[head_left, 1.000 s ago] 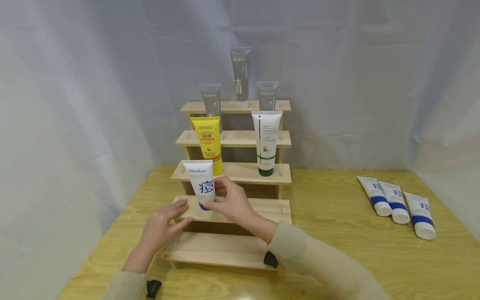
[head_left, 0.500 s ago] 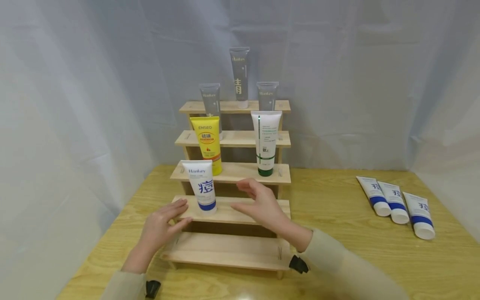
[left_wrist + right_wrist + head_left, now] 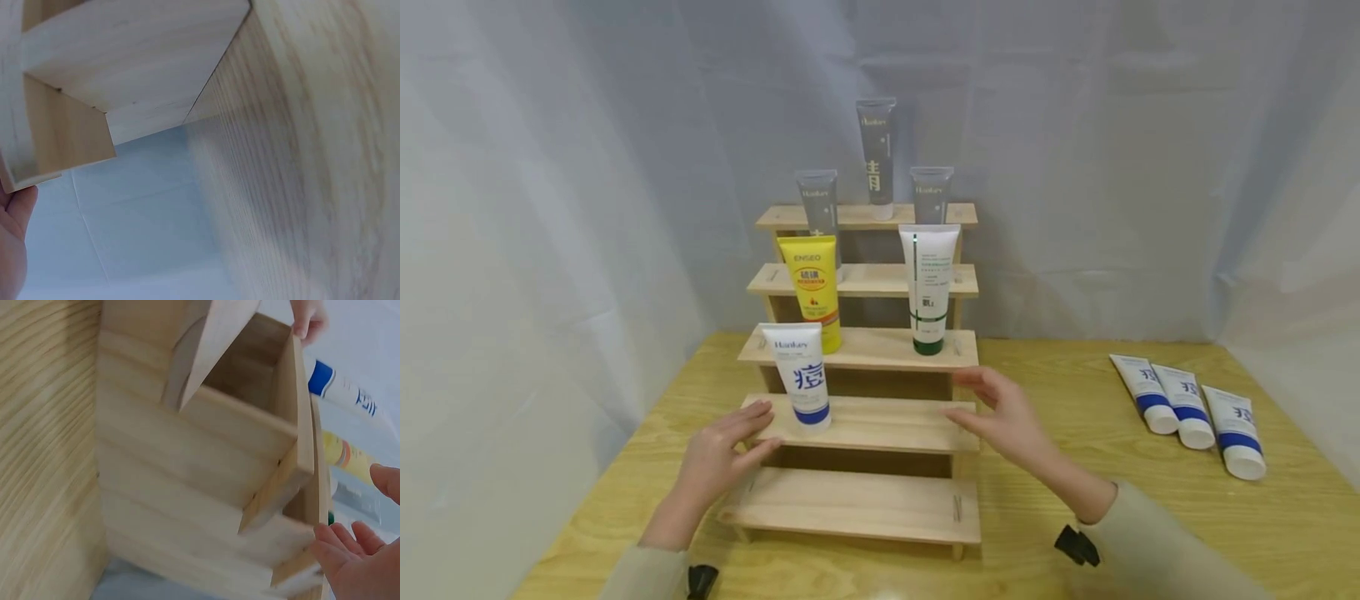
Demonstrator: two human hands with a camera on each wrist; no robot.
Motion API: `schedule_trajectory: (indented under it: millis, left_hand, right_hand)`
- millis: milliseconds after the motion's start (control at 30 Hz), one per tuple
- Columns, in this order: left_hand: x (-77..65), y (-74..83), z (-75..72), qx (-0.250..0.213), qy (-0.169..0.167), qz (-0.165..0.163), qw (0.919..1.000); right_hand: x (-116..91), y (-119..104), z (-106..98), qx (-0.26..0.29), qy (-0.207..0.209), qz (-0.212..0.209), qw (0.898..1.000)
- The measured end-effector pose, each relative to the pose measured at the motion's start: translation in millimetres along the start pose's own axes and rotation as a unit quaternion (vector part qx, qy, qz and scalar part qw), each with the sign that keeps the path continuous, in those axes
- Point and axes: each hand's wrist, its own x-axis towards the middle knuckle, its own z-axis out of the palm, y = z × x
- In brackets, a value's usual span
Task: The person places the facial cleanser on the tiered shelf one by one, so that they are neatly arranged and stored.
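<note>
On the second step from the bottom of a wooden tiered stand (image 3: 865,496), a white tube with a blue band (image 3: 801,375) stands cap down near the left end. Fingers of my left hand (image 3: 711,458) rest on that step's left edge, just left of the tube. My right hand (image 3: 1011,425) holds nothing, its thumb and fingers spread apart by the right end of the same step. One step higher stand a yellow tube (image 3: 815,279) on the left and a white tube with a green cap (image 3: 928,283) on the right.
Grey tubes stand on the upper steps, one grey tube (image 3: 877,154) at the very top. Several white-and-blue tubes, including the nearest tube (image 3: 1234,429), lie on the wooden table (image 3: 1060,375) at right. A pale curtain (image 3: 1075,167) hangs behind.
My right hand has let go of the white-and-blue tube and moved right, past the step's end. The tube stays standing on the step. My left hand has kept its place.
</note>
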Motion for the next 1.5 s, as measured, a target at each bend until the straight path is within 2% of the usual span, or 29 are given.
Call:
schedule_trajectory:
  millis: [300, 433, 467, 533, 633, 700, 800, 1000, 1200, 1500]
  left_hand:
    - [-1.9, -1.4, -0.4, -0.001, -0.002, -0.004, 1.0]
    - [-2.1, -2.1, -0.1, 0.0, -0.002, -0.005, 1.0]
    - [-2.0, -2.1, -0.2, 0.0, -0.001, -0.005, 1.0]
    - [-1.8, -2.4, -0.4, 0.0, -0.001, -0.006, 1.0]
    - [-1.5, -2.6, -0.9, 0.002, -0.003, -0.007, 1.0]
    - [-1.3, -2.8, -1.2, 0.003, -0.005, -0.008, 0.9999]
    - [-0.9, -2.8, -1.3, 0.004, -0.005, -0.007, 1.0]
    - [-0.7, -2.6, -0.8, 0.006, -0.002, -0.002, 1.0]
    - [0.1, -2.5, -0.4, 0.002, 0.001, 0.002, 1.0]
    - [1.0, -2.0, -0.6, 0.0, -0.001, 0.0, 1.0]
  right_hand:
    - [-18, 11, -45, -0.088, 0.034, -0.002, 0.996]
    - [-23, 28, -65, -0.105, 0.043, 0.002, 0.994]
    - [-23, 38, -70, -0.109, 0.046, 0.007, 0.993]
    - [-22, 74, -82, -0.092, 0.053, 0.006, 0.994]
    - [-19, 148, -102, -0.135, 0.086, 0.002, 0.987]
    - [-16, 195, -114, -0.177, 0.111, 0.008, 0.978]
    - [-16, 232, -131, -0.237, 0.135, 0.027, 0.962]
    - [-21, 245, -160, -0.265, 0.156, 0.041, 0.951]
    - [-23, 253, -184, -0.277, 0.159, 0.097, 0.943]
    - [-28, 257, -210, -0.28, 0.149, 0.138, 0.938]
